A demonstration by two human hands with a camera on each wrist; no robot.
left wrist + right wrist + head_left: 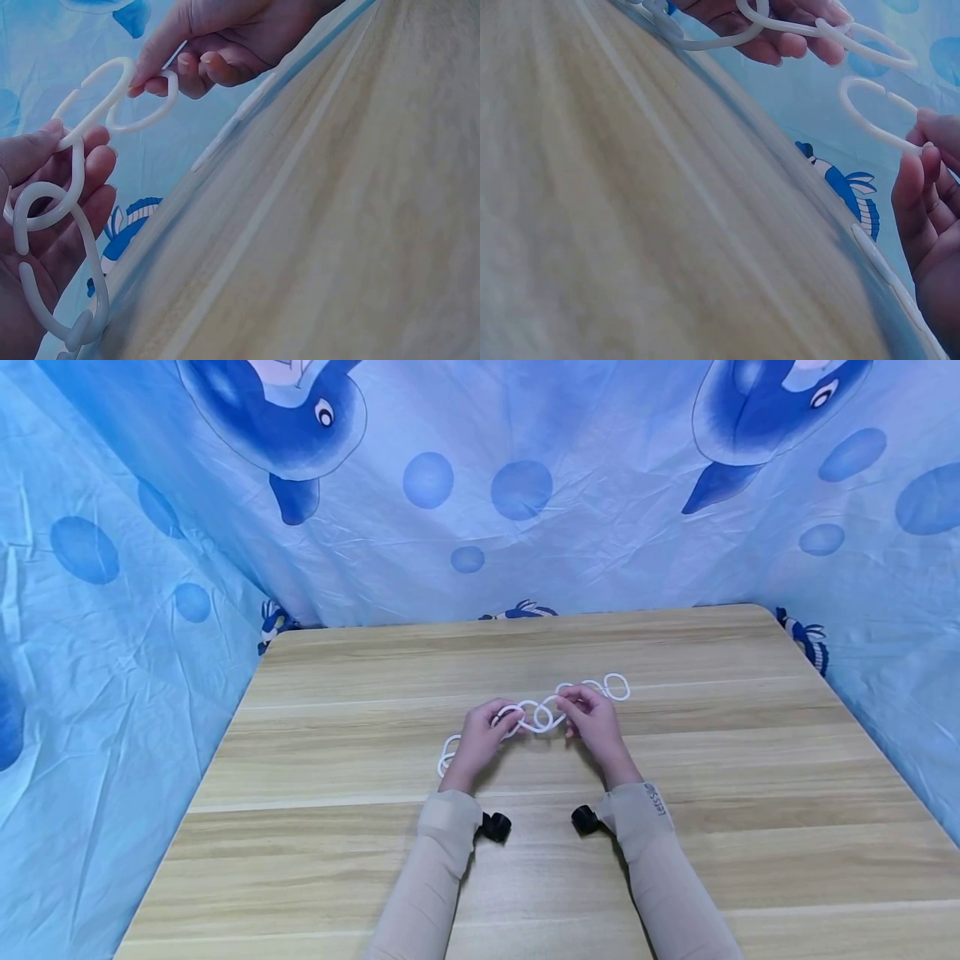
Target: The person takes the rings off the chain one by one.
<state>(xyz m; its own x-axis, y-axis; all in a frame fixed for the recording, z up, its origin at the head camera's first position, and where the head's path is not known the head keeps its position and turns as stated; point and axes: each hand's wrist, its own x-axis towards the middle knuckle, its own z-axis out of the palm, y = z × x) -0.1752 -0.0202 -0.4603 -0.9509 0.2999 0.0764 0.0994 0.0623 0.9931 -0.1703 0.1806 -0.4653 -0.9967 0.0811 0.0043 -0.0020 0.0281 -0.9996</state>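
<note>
Several white plastic chain links (pixel 78 169) hang joined from my left hand (pixel 483 735). Its thumb and fingers pinch near the end link (pixel 97 116), which sticks out toward the other hand. The lower links trail past the palm to the tabletop on the left. My right hand (pixel 596 718) pinches a white link (pixel 876 133) between thumb and fingertips; a small gap shows in that link's loop. In the right wrist view this link stands apart from the left hand's end link. Both hands are held just above the table, close together.
More white links (pixel 628 687) lie on the wooden table (pixel 525 877) beyond my right hand; whether they are joined I cannot tell. A blue curtain (pixel 480 585) with whale pictures hangs behind the table's far edge and along its sides.
</note>
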